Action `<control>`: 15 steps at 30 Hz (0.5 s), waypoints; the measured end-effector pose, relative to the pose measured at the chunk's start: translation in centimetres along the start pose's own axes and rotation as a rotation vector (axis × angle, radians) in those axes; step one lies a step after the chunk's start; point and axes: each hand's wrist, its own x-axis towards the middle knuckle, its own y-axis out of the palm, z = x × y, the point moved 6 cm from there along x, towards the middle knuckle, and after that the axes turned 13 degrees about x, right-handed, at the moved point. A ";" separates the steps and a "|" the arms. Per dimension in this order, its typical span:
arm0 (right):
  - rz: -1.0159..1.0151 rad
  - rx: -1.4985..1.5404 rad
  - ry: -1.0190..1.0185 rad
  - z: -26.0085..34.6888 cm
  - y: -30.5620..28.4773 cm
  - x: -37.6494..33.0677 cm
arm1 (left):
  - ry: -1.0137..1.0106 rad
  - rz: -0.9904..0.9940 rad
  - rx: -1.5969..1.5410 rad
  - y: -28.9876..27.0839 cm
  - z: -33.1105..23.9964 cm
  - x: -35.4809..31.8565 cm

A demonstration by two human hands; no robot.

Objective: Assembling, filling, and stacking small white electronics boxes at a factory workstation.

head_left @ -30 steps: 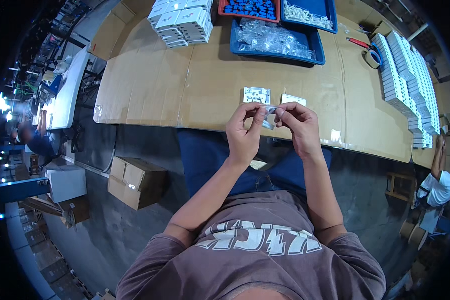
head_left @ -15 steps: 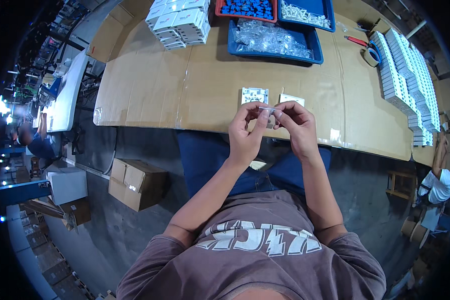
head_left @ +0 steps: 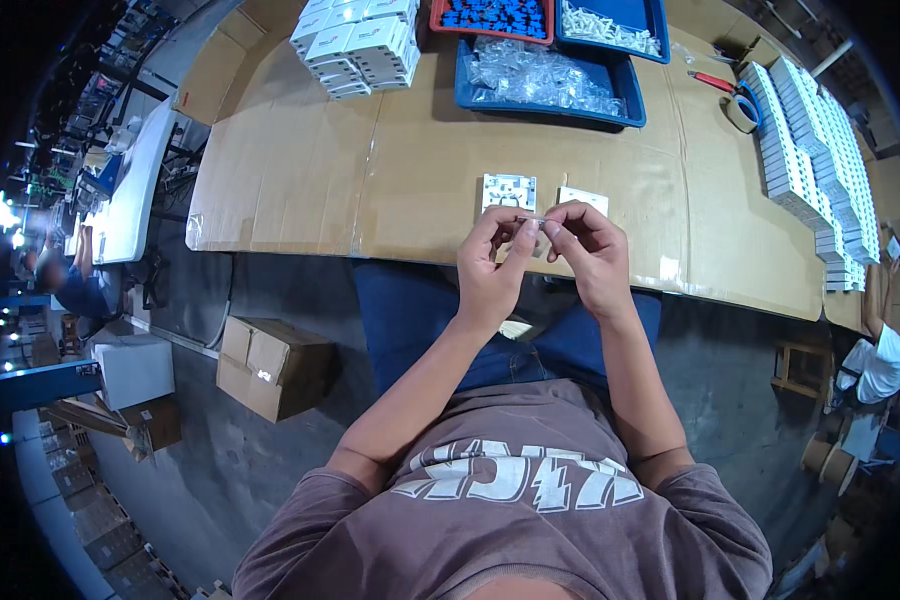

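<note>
Just over the table's front edge, my left hand [head_left: 495,262] and my right hand [head_left: 592,252] meet, each in a pinch. Between their fingertips they share a small clear plastic piece [head_left: 536,219], mostly covered by the fingers, so its exact kind does not show. Beyond my left hand a white plastic housing [head_left: 510,190] lies on the cardboard, its inner fittings facing up. A flat white plastic cover [head_left: 584,199] lies to its right, behind my right hand, which partly hides it.
A blue tray of clear plastic parts [head_left: 550,112], a red tray of blue parts [head_left: 495,38] and a tray of white pieces [head_left: 610,38] stand at the back. White boxes [head_left: 355,45] are stacked left of them. Tape [head_left: 742,113] and long white stacks [head_left: 810,150] are at right.
My hands stay together at nearly the same place, the right fingers shifting slightly left around the clear piece. At the far right, another person's arm has moved.
</note>
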 end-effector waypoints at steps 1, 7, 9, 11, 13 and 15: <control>-0.003 -0.051 -0.033 0.2 0.0 0.0 | 0.000 0.000 0.000 -0.1 0.0 0.0; -0.016 -0.068 -0.024 -0.2 -0.4 -0.1 | 0.059 0.020 0.020 0.0 -0.6 0.3; -0.013 -0.078 -0.041 -0.1 -0.4 -0.1 | 0.029 0.041 0.002 0.1 -0.5 0.3; -0.010 -0.086 -0.058 0.1 -0.3 -0.1 | 0.011 0.033 -0.039 0.3 -1.1 0.3; -0.034 -0.089 -0.050 0.1 -0.3 -0.1 | -0.007 0.027 -0.079 0.2 -1.0 0.3; -0.037 -0.160 -0.099 0.3 -0.4 0.1 | 0.045 0.041 -0.067 0.0 -0.7 0.6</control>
